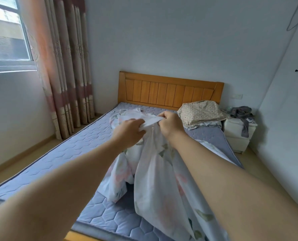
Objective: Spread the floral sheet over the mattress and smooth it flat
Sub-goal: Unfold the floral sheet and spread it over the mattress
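The white floral sheet (155, 173) hangs bunched above the middle of the bare blue quilted mattress (71, 150). My left hand (129, 131) and my right hand (170, 125) are raised side by side, both gripping a gathered edge of the sheet between them. From my hands the cloth falls in folds toward the bed's foot and over the right half. Part of the sheet lies crumpled behind my hands near the headboard. The left half of the mattress is uncovered.
A wooden headboard (170, 91) stands against the far wall. A patterned pillow (200, 113) lies at the mattress's far right corner. A white nightstand (238, 133) with dark clothes on it is right of the bed. Curtains (66, 66) and a window are left.
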Motion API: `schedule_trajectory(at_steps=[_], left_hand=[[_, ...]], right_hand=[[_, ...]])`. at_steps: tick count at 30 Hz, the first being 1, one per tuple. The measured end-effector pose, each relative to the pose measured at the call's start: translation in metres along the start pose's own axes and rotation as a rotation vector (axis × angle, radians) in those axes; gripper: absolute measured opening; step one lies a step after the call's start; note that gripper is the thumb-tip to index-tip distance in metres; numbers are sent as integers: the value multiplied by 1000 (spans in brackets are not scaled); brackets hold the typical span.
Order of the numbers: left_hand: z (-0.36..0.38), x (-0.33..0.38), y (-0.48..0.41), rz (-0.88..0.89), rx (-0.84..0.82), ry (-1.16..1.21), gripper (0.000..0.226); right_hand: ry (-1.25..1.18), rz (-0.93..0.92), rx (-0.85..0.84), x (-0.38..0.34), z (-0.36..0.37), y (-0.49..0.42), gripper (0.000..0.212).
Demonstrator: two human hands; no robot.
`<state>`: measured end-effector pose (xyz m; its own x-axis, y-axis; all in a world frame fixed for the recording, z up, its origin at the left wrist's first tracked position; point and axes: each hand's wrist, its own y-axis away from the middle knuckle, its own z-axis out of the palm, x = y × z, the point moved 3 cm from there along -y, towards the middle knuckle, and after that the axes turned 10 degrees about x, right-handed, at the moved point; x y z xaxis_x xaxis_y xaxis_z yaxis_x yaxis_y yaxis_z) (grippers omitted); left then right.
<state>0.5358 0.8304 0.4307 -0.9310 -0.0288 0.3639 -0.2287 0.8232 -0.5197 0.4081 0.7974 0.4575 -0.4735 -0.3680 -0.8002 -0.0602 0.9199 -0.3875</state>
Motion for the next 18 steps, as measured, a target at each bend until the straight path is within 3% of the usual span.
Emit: schedule_trajectory(at_steps=[4, 8, 10, 12, 16, 18], left_hand=[[11, -17, 13, -296, 166, 123, 27], [21, -34, 19, -508, 95, 92, 17], [31, -44, 22, -597, 23, 245, 19], [36, -48, 22, -700, -10, 462, 27], [10, -32, 1, -713, 177, 630, 36], [-9, -13, -14, -575, 149, 661, 30]], right_hand=[[-142, 11, 59, -4, -10, 3, 28], [-276, 55, 153, 1, -22, 5, 24], [-322, 114, 251, 6, -32, 1, 22], [-184, 133, 267, 15, -40, -3, 23], [300, 208, 70, 36, -42, -1, 17], [406, 144, -21, 33, -32, 6, 52]])
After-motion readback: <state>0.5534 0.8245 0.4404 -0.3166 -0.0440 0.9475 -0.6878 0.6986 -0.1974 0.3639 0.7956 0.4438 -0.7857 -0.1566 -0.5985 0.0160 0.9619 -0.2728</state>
